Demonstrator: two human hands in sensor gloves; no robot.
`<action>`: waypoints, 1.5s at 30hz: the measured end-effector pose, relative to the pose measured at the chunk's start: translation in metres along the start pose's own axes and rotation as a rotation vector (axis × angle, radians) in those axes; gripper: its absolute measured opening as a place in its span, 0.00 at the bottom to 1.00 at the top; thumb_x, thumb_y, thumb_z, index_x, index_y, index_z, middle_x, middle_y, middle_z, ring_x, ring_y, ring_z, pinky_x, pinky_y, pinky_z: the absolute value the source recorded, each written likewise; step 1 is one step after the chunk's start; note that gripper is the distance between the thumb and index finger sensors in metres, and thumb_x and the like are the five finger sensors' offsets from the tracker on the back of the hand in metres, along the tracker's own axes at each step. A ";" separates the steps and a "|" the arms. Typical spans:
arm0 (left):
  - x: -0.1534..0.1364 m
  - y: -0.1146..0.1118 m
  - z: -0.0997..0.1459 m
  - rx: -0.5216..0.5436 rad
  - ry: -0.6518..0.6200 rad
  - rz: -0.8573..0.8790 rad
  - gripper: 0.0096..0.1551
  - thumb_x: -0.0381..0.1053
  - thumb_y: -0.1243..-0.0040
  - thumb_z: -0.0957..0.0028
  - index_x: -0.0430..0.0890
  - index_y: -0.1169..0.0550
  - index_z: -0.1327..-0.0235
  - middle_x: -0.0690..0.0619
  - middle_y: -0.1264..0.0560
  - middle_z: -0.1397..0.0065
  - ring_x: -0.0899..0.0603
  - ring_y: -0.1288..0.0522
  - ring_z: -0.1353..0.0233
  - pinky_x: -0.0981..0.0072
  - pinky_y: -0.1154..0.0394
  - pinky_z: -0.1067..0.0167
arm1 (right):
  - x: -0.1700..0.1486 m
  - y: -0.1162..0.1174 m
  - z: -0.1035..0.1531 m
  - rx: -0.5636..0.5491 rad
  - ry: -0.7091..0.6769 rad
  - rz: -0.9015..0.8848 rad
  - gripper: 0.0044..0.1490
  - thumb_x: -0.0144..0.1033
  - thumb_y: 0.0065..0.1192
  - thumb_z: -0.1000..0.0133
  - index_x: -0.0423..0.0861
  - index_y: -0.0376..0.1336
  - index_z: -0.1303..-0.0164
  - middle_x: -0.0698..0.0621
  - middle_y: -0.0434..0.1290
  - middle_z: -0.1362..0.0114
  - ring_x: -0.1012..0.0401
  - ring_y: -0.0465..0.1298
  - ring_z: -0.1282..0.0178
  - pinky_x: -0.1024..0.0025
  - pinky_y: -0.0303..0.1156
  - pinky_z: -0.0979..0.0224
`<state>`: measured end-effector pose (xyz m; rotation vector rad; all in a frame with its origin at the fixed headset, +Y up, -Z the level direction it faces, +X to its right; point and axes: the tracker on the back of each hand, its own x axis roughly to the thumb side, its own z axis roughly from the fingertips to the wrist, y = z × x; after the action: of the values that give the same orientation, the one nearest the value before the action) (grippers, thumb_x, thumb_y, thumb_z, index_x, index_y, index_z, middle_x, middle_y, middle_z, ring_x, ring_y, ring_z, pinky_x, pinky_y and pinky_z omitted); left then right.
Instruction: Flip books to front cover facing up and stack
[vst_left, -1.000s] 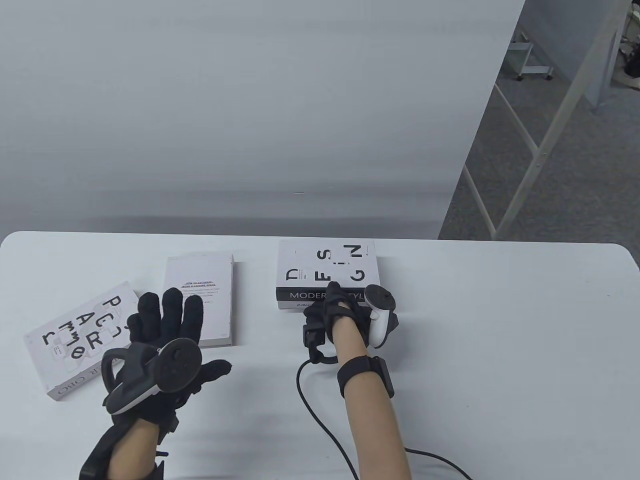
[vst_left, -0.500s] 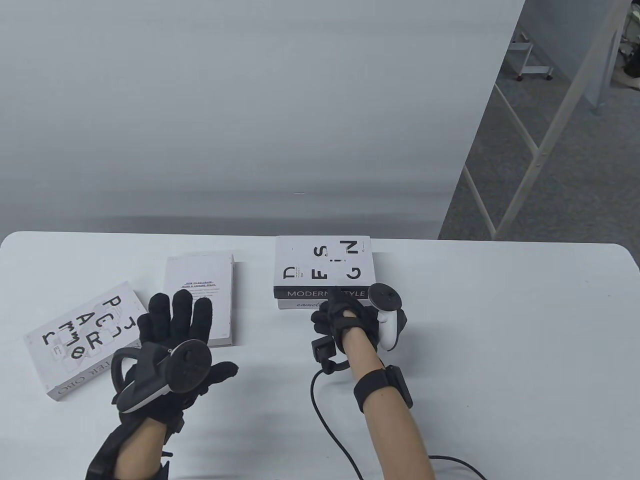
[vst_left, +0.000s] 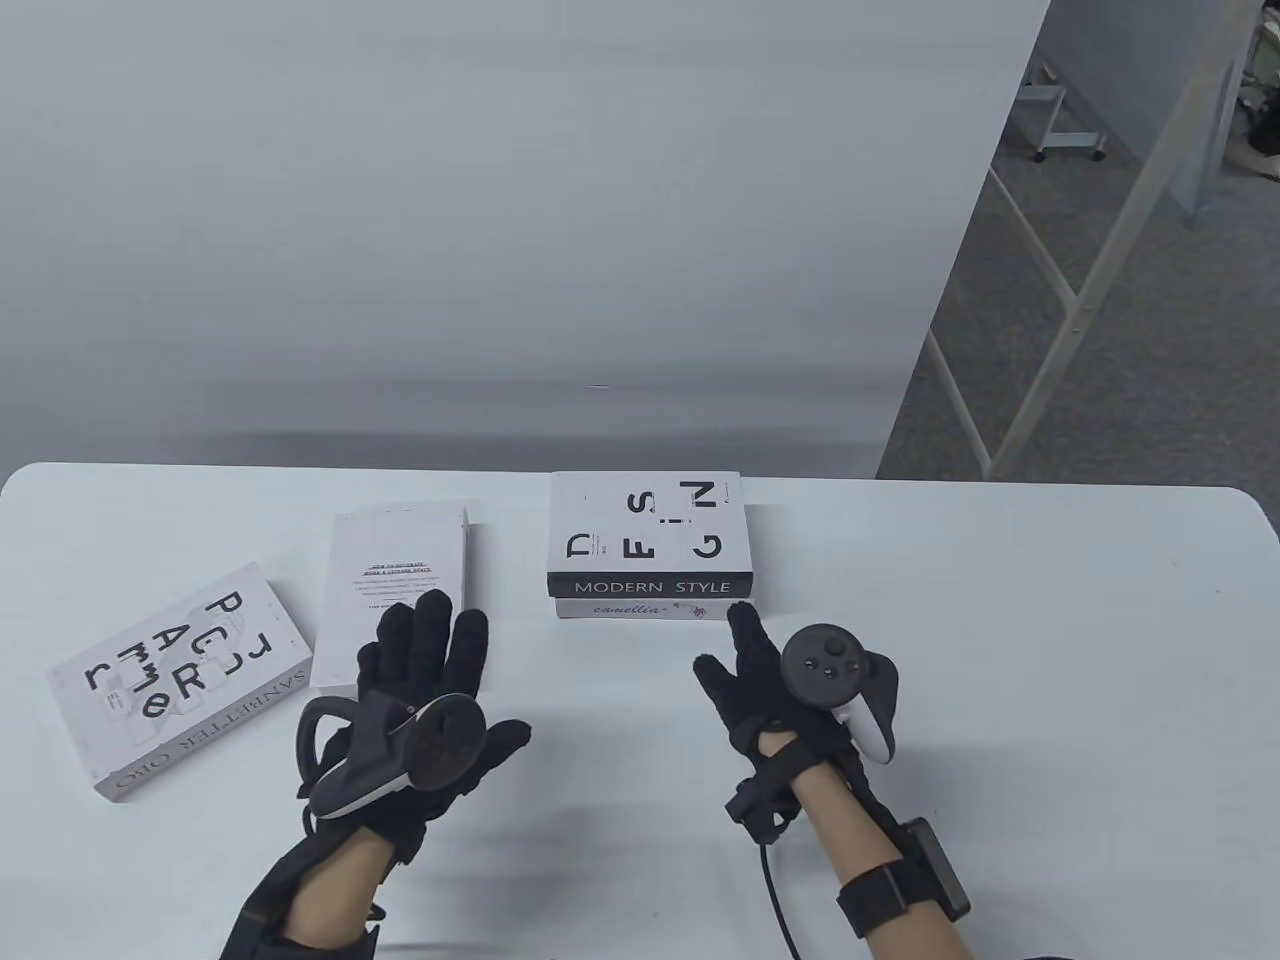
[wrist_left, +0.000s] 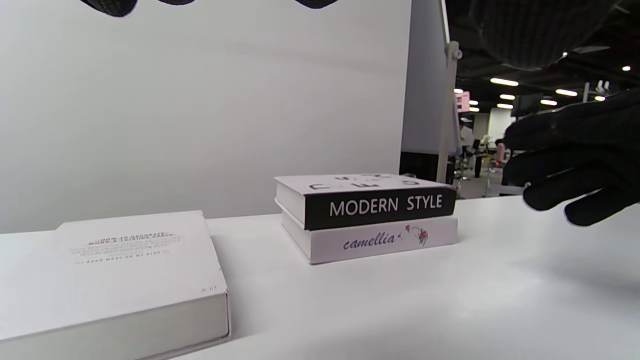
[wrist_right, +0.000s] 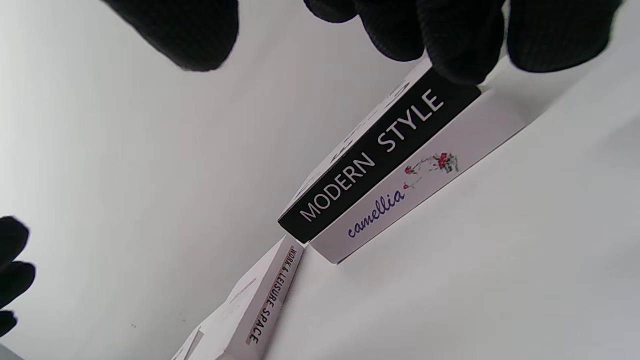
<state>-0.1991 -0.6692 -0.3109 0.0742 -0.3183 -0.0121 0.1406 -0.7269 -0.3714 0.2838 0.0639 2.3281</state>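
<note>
Two books are stacked at the table's middle: a white lettered-cover book with a black "MODERN STYLE" spine (vst_left: 648, 535) (wrist_left: 367, 206) (wrist_right: 372, 162) lies on a white "camellia" book (vst_left: 640, 609) (wrist_left: 380, 242) (wrist_right: 425, 175). A white book with small print facing up (vst_left: 390, 585) (wrist_left: 115, 270) lies to their left; its spine (wrist_right: 267, 295) reads "WORK & LEISURE SPACE". A large-lettered white book (vst_left: 175, 680) lies at far left. My left hand (vst_left: 430, 650) is open with spread fingers over the small-print book's near right corner; contact cannot be told. My right hand (vst_left: 745, 670) (wrist_left: 575, 160) is open and empty, just in front of the stack.
The white table (vst_left: 1000, 650) ends at a grey wall behind. A black cable (vst_left: 775, 900) runs from my right wrist toward the near edge. Floor and a metal frame (vst_left: 1080, 300) lie beyond the table at the right.
My right hand has let go of the stack's spine, pulled back toward me and rightward, and opened. My left hand has moved right, over the small-print book's near corner.
</note>
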 end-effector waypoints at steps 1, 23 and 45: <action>0.000 -0.003 -0.001 -0.016 0.001 -0.002 0.63 0.76 0.51 0.52 0.36 0.52 0.19 0.27 0.60 0.20 0.13 0.52 0.24 0.22 0.44 0.32 | -0.001 -0.003 0.006 -0.006 -0.013 0.030 0.51 0.54 0.54 0.43 0.36 0.42 0.22 0.24 0.53 0.23 0.26 0.63 0.31 0.28 0.65 0.41; -0.080 -0.074 -0.086 -0.281 0.253 0.039 0.67 0.81 0.54 0.53 0.37 0.53 0.18 0.25 0.61 0.21 0.11 0.52 0.26 0.21 0.44 0.32 | -0.017 -0.073 0.061 0.009 0.000 0.609 0.59 0.62 0.59 0.45 0.39 0.39 0.19 0.25 0.43 0.18 0.22 0.49 0.25 0.16 0.48 0.37; -0.120 -0.112 -0.138 -0.445 0.386 0.029 0.45 0.57 0.50 0.47 0.42 0.49 0.20 0.32 0.49 0.19 0.20 0.42 0.24 0.32 0.39 0.30 | -0.027 -0.097 0.064 0.017 0.049 0.526 0.55 0.58 0.58 0.44 0.39 0.41 0.19 0.26 0.44 0.17 0.22 0.48 0.24 0.15 0.47 0.38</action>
<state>-0.2701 -0.7687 -0.4876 -0.3666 0.0740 -0.0394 0.2414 -0.6814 -0.3269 0.2759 0.0363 2.8581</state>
